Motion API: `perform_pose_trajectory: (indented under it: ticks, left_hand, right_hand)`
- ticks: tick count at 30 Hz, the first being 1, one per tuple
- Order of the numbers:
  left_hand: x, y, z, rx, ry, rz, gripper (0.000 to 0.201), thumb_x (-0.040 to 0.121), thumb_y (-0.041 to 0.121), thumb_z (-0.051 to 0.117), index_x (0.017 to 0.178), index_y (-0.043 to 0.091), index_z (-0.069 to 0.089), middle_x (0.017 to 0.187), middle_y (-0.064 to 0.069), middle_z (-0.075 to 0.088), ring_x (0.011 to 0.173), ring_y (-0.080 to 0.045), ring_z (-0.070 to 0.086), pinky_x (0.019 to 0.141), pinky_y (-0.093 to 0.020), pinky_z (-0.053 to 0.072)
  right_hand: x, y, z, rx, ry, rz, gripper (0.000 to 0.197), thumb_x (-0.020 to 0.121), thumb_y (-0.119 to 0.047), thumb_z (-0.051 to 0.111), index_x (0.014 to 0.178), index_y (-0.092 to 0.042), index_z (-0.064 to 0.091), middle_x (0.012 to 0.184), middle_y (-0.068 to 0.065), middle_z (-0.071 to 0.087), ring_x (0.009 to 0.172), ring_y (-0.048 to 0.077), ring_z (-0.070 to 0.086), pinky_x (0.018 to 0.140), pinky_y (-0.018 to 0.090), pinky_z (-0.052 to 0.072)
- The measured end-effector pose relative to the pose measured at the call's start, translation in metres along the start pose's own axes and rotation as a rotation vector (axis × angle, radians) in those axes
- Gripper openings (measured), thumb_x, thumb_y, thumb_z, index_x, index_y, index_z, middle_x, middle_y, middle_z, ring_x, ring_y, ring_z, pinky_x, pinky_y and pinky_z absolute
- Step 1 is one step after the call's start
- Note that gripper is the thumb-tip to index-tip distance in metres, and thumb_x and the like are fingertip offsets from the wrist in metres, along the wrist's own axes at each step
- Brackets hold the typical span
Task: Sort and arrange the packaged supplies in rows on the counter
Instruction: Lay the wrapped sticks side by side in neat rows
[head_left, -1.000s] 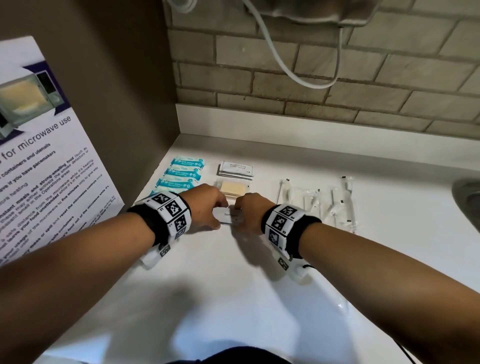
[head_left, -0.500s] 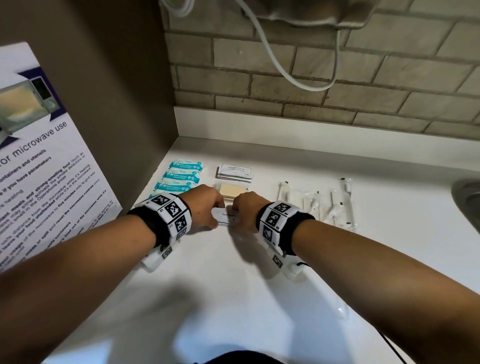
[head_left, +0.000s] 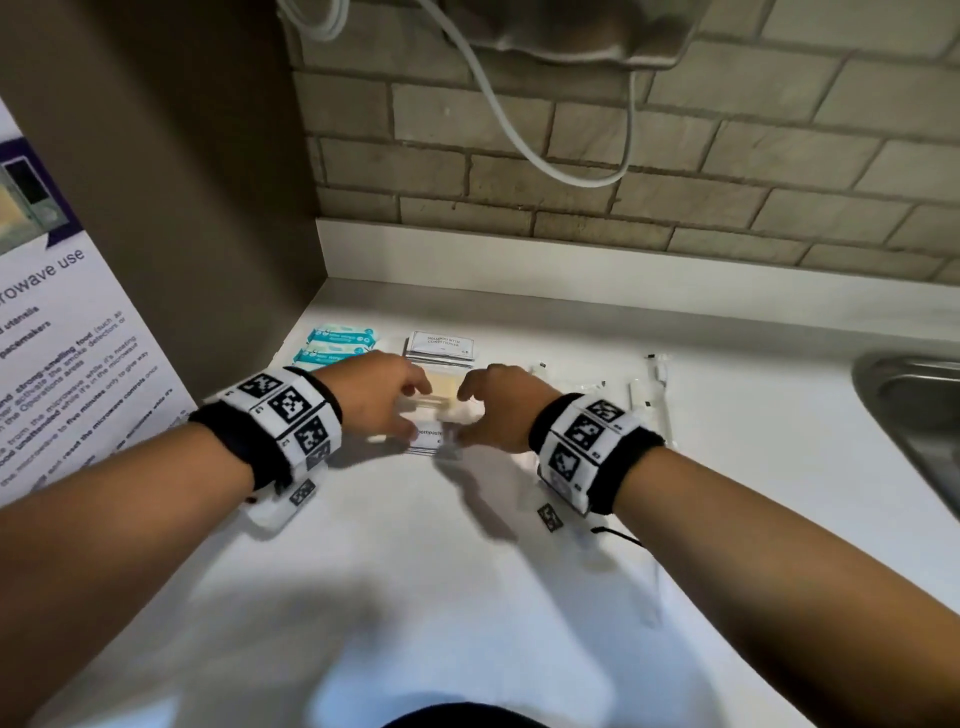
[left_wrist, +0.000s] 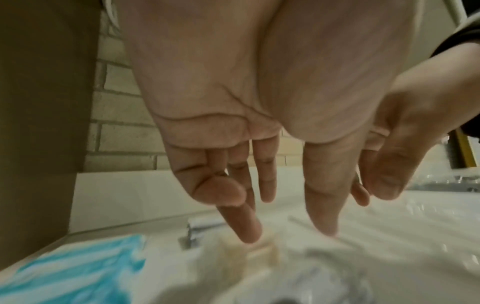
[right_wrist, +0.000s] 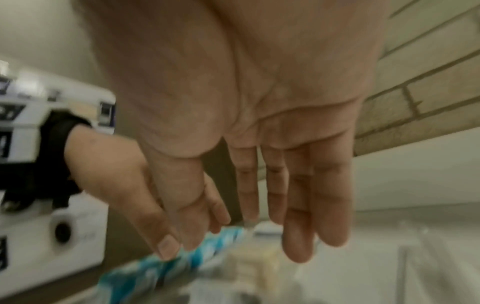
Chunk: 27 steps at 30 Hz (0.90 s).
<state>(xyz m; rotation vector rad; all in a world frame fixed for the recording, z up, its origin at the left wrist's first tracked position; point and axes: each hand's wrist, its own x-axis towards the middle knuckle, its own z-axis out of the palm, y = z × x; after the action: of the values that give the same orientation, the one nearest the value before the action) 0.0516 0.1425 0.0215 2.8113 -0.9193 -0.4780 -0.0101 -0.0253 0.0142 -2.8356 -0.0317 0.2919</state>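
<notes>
Over a small stack of white toothpaste packets, my left hand and right hand hover close together, with straight, relaxed fingers that hold nothing. Behind the stack lies a tan soap packet, with white shampoo sachets further back. Blue-and-white wipe packets form a column at the left. In the left wrist view my left hand points down at the blurred tan packet. My right hand hangs above the blurred packets in the right wrist view.
Clear-wrapped toothbrushes lie to the right of my hands. A steel sink cuts into the white counter at the far right. A brown side wall with a microwave poster bounds the left, and a brick wall the back.
Both hands were pinching the white toothpaste packet on the counter. They have let go, lifted a little and spread their fingers. The packet stays on the counter.
</notes>
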Motion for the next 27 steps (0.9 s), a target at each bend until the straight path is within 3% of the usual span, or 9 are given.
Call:
perform_pose_trajectory:
  ticks: [3, 7, 10, 12, 16, 18, 22, 25, 27]
  left_hand:
    - [0.010, 0.022, -0.019, -0.094, 0.097, 0.084, 0.047, 0.083, 0.034, 0.072, 0.126, 0.021, 0.060, 0.119, 0.003, 0.063, 0.085, -0.013, 0.053, 0.078, -0.022, 0.039]
    - [0.038, 0.072, -0.019, -0.071, 0.110, 0.160, 0.041, 0.088, 0.043, 0.064, 0.119, 0.017, 0.063, 0.110, 0.002, 0.067, 0.096, -0.019, 0.061, 0.082, -0.026, 0.044]
    - [0.060, 0.102, 0.002, 0.046, 0.027, 0.112, 0.048, 0.090, 0.056, 0.052, 0.088, 0.010, 0.067, 0.100, -0.007, 0.070, 0.088, -0.025, 0.063, 0.076, -0.029, 0.048]
    - [0.068, 0.112, 0.021, 0.089, -0.021, 0.056, 0.053, 0.091, 0.059, 0.047, 0.070, 0.011, 0.055, 0.093, -0.010, 0.067, 0.079, -0.026, 0.059, 0.074, -0.031, 0.049]
    - [0.074, 0.115, 0.048, 0.068, -0.033, -0.003, 0.040, 0.090, 0.050, 0.052, 0.093, 0.010, 0.059, 0.100, -0.013, 0.067, 0.079, -0.027, 0.060, 0.073, -0.031, 0.051]
    - [0.077, 0.117, 0.048, 0.024, -0.022, -0.017, 0.029, 0.089, 0.037, 0.053, 0.091, 0.010, 0.060, 0.101, -0.014, 0.068, 0.079, -0.029, 0.060, 0.069, -0.029, 0.048]
    - [0.080, 0.127, 0.035, -0.107, -0.010, -0.049, 0.037, 0.096, 0.029, 0.041, 0.111, 0.001, 0.059, 0.111, -0.018, 0.064, 0.097, -0.034, 0.061, 0.070, -0.029, 0.041]
    - [0.081, 0.141, 0.029, -0.264, 0.084, -0.056, 0.038, 0.096, 0.029, 0.039, 0.117, -0.002, 0.048, 0.111, -0.021, 0.063, 0.090, -0.034, 0.060, 0.068, -0.031, 0.042]
    - [0.084, 0.153, 0.030, -0.349, 0.102, -0.057, 0.038, 0.096, 0.025, 0.041, 0.125, 0.000, 0.037, 0.109, -0.021, 0.063, 0.090, -0.034, 0.064, 0.066, -0.034, 0.046]
  right_hand:
    - [-0.016, 0.024, -0.033, -0.005, 0.047, 0.140, 0.041, 0.083, -0.044, 0.067, 0.113, -0.016, 0.063, 0.115, 0.003, 0.064, 0.107, 0.023, 0.060, 0.090, 0.033, 0.050]
    - [-0.028, 0.066, -0.045, -0.120, 0.011, 0.408, 0.045, 0.083, -0.050, 0.064, 0.103, -0.010, 0.062, 0.104, 0.007, 0.066, 0.093, 0.026, 0.060, 0.072, 0.030, 0.044]
    - [-0.041, 0.088, -0.031, -0.065, -0.067, 0.555, 0.047, 0.074, -0.060, 0.068, 0.072, -0.013, 0.059, 0.071, 0.002, 0.059, 0.078, 0.027, 0.061, 0.068, 0.029, 0.047]
    - [-0.049, 0.098, -0.018, 0.001, -0.109, 0.615, 0.043, 0.070, -0.060, 0.071, 0.065, -0.019, 0.059, 0.068, -0.003, 0.057, 0.076, 0.022, 0.060, 0.072, 0.028, 0.049]
    - [-0.050, 0.108, -0.006, 0.092, -0.033, 0.653, 0.042, 0.082, -0.038, 0.069, 0.113, -0.009, 0.066, 0.105, 0.010, 0.064, 0.086, 0.020, 0.051, 0.074, 0.029, 0.042]
    - [-0.047, 0.107, -0.009, 0.131, -0.031, 0.669, 0.036, 0.084, -0.030, 0.067, 0.108, -0.005, 0.066, 0.110, 0.013, 0.069, 0.090, 0.024, 0.063, 0.076, 0.030, 0.049]
    - [-0.048, 0.109, -0.027, 0.241, 0.041, 0.729, 0.013, 0.083, -0.018, 0.059, 0.083, -0.004, 0.057, 0.082, 0.011, 0.067, 0.087, 0.027, 0.069, 0.069, 0.030, 0.053]
    - [-0.058, 0.114, -0.042, 0.366, 0.189, 0.725, 0.044, 0.086, -0.019, 0.058, 0.121, 0.001, 0.040, 0.100, 0.016, 0.066, 0.080, 0.028, 0.064, 0.052, 0.028, 0.043]
    - [-0.071, 0.117, -0.045, 0.436, 0.321, 0.685, 0.045, 0.086, -0.013, 0.056, 0.123, -0.001, 0.034, 0.097, 0.016, 0.064, 0.073, 0.029, 0.063, 0.051, 0.029, 0.045]
